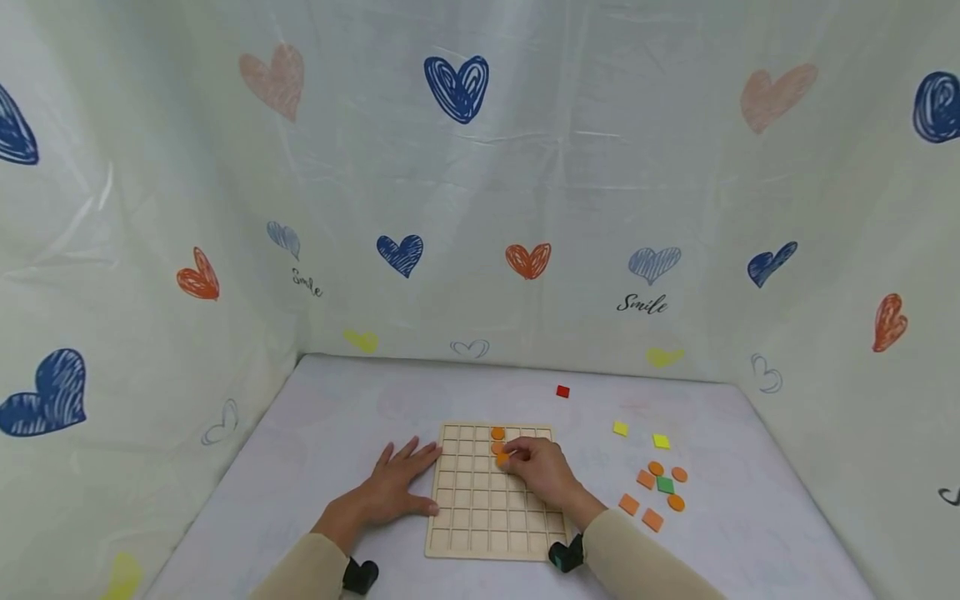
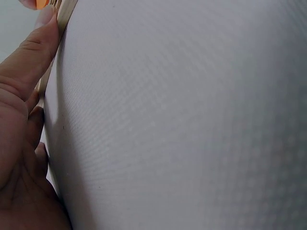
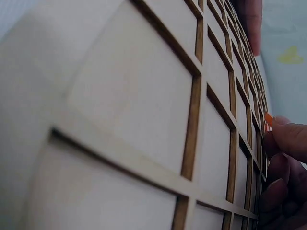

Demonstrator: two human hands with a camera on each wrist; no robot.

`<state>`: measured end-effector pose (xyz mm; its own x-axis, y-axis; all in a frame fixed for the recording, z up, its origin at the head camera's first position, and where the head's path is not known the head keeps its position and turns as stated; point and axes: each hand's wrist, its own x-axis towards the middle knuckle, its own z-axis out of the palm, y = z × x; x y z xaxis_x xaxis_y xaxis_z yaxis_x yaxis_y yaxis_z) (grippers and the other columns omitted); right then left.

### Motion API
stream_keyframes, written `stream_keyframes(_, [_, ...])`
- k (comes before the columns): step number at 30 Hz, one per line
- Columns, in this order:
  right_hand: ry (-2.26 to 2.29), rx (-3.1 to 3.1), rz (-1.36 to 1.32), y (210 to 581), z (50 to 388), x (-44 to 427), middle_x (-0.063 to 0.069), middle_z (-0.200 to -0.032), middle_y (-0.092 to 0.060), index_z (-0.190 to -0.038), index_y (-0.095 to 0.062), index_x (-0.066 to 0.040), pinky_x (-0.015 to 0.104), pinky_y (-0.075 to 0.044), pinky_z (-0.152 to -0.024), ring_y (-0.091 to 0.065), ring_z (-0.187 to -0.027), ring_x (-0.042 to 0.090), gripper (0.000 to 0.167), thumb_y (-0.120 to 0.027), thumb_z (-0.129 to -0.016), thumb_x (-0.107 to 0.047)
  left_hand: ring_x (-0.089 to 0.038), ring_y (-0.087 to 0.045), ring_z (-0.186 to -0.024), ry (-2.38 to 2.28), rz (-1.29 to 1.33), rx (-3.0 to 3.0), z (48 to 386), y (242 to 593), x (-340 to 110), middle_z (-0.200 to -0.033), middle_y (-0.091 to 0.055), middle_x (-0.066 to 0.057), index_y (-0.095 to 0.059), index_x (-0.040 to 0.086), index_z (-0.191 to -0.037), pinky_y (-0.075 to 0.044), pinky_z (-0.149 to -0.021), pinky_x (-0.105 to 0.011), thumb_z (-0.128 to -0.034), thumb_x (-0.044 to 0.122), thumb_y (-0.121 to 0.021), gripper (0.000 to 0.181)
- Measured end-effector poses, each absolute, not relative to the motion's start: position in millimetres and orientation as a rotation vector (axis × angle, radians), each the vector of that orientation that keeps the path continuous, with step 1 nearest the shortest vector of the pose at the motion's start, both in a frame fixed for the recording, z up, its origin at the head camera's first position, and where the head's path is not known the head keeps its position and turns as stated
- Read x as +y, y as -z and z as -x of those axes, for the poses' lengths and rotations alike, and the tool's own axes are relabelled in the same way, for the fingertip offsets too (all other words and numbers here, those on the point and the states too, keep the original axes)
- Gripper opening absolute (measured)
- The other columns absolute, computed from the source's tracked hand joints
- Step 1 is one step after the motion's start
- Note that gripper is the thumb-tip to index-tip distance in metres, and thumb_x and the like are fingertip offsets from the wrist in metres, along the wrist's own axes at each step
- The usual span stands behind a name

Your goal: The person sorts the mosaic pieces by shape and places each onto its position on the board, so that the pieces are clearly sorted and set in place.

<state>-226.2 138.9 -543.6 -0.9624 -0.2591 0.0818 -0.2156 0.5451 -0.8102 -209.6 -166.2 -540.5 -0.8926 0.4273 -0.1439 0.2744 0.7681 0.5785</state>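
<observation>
Sleeves foremost, left hand spread, right hand pinching a disc, two placed discs sit near the board's far edge, loose pieces remaining.

L hand lies approx. flat, palm down, fingers spread, index tip & thumb tip at the L edge of the board. R hand is over the board's R half, thumb & index pinched tog. nearer the far edge than the near one, other fingers curled in. Both forearms, in beige sleeves, slant inward, wrists bare past the cuffs.
</observation>
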Motion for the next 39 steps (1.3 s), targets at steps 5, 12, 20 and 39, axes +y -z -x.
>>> stream_keyframes(5, [1.332,2.8,0.463,545.7,225.5,136.6,-0.005,-0.094,-0.075,-0.111,-0.08,-0.013,0.022,-0.054,-0.073,-0.06,-0.081,0.004,0.019,-0.081,-0.093,-0.016,-0.038,-0.015,-0.164,-0.817,-0.527,2.7,209.4,540.8,-165.6,-0.17,-0.038,-0.006,-0.043,0.016,-0.163,0.002,-0.133,-0.063,-0.0797,0.052,-0.087,0.101])
stream_keyframes(12, [1.292,2.828,0.439,545.5,221.3,133.6,-0.002,-0.1,-0.077,-0.109,-0.081,-0.012,0.024,-0.056,-0.077,-0.064,-0.087,0.008,0.02,-0.083,-0.09,-0.016,-0.037,-0.015,-0.164,-0.826,-0.523,2.691,208.4,542.5,-164.3,-0.17,-0.039,-0.005,-0.044,0.016,-0.162,0.003,-0.133,-0.063,-0.0794,0.051,-0.088,0.1])
stream_keyframes(20, [1.276,2.882,0.438,544.3,220.4,132.3,-0.001,-0.099,-0.076,-0.105,-0.081,-0.011,0.025,-0.056,-0.076,-0.065,-0.087,0.01,0.017,-0.084,-0.088,-0.014,-0.037,-0.015,-0.164,-0.813,-0.513,2.696,208.7,541.1,-163.0,-0.171,-0.038,-0.005,-0.043,0.017,-0.163,0.003,-0.133,-0.063,-0.0797,0.051,-0.088,0.1])
stream_keyframes(39, [1.216,2.881,0.387,547.5,222.9,128.6,-0.012,-0.089,-0.072,-0.107,-0.08,-0.018,0.023,-0.053,-0.072,-0.059,-0.078,0.003,0.021,-0.085,-0.089,-0.028,-0.036,-0.014,-0.164,-0.839,-0.492,2.682,207.2,538.9,-163.0,-0.171,-0.038,-0.003,-0.044,0.018,-0.162,0.005,-0.133,-0.061,-0.0789,0.052,-0.088,0.1])
